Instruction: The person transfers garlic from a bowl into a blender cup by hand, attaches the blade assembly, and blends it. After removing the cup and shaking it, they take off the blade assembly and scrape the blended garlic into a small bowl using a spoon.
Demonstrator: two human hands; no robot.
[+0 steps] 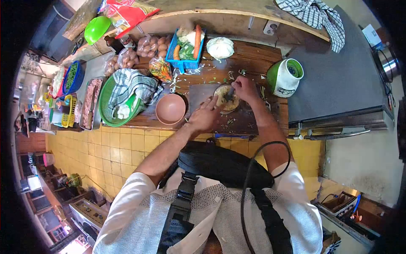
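A round bowl [231,104] of pale, mushy food stands on a board [198,94] on the wooden table, in front of me. Against its left rim rests my left hand [205,113], its fingers stretched out. Over the bowl's upper right side, my right hand [245,89] is closed around the handle of a dark utensil [231,92] whose lower end is in the food. An empty pink bowl [171,109] sits left of my left hand.
Behind are a blue basket [185,63] of vegetables and a cabbage [220,48]. A green and white appliance [285,78] stands right. At the left are a green basket [103,108] with a checked cloth [132,86] and a meat tray [91,103]. A shelf [237,13] overhangs the back.
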